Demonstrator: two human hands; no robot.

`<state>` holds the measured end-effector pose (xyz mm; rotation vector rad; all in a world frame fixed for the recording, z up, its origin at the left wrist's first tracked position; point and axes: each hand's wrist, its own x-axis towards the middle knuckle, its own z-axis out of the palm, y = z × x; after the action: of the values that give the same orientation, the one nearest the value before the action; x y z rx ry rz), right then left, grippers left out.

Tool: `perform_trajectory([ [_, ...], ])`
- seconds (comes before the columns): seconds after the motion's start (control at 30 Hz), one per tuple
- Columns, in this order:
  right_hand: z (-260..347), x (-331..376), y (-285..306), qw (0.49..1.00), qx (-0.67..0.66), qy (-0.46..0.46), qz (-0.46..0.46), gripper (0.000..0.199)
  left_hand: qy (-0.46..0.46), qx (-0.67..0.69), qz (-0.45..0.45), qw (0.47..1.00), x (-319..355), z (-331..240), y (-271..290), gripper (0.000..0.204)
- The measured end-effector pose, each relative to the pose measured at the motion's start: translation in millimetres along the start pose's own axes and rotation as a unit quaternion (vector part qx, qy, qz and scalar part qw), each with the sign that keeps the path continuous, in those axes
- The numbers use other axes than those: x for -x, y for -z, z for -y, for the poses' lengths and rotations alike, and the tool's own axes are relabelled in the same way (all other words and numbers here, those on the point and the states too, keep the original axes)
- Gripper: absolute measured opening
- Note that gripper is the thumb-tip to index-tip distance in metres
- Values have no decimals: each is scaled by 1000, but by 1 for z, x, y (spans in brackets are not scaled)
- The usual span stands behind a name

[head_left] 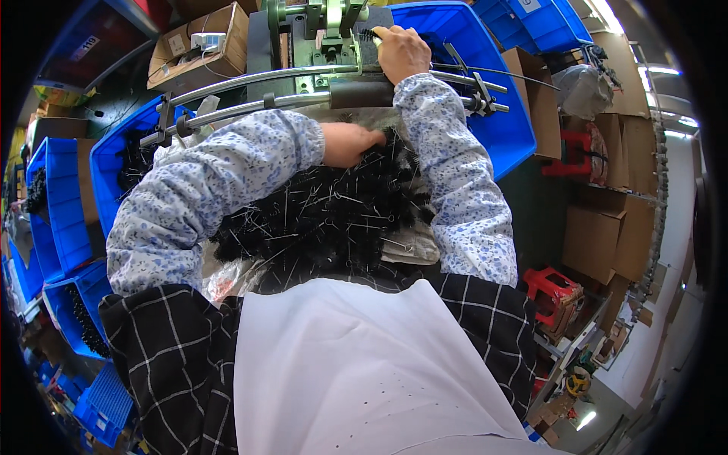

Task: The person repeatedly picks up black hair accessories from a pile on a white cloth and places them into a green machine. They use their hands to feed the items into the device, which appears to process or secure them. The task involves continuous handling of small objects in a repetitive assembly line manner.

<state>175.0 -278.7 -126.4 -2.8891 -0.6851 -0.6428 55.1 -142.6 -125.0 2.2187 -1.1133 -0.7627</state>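
Observation:
My right hand [403,54] is at the green metal machine [327,53], its fingers closed on a small black bristle brush [368,35] by the machine's upright part. My left hand [352,144] reaches across below the machine's rails, thumb and fingers pinched together at the upper edge of a heap of black twisted-wire brushes [326,205]. Dark bristles show right at its fingertips, so the brush there blends into the heap. Thin wire stems with small loops stick out of the heap in many directions. The heap lies on pale plastic sheeting [410,246] in front of my body.
Two curved metal rails [288,100] with a dark padded sleeve [362,95] cross between my hands and the machine. Blue bins [497,129] stand at both sides. A cardboard box [199,57] sits at the far left; red stools [552,292] are at right.

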Motion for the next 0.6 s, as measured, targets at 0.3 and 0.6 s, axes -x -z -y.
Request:
perform_trajectory([
  [0.3, -1, -7, -15, 999, -39, -13, 9, 23, 6, -107, -12, 994, 3, -13, 2, 31],
  [0.6, -6, -12, -19, 999, -16, 10, 32, 30, 82, -172, -7, 982, 22, -18, 18, 19],
])
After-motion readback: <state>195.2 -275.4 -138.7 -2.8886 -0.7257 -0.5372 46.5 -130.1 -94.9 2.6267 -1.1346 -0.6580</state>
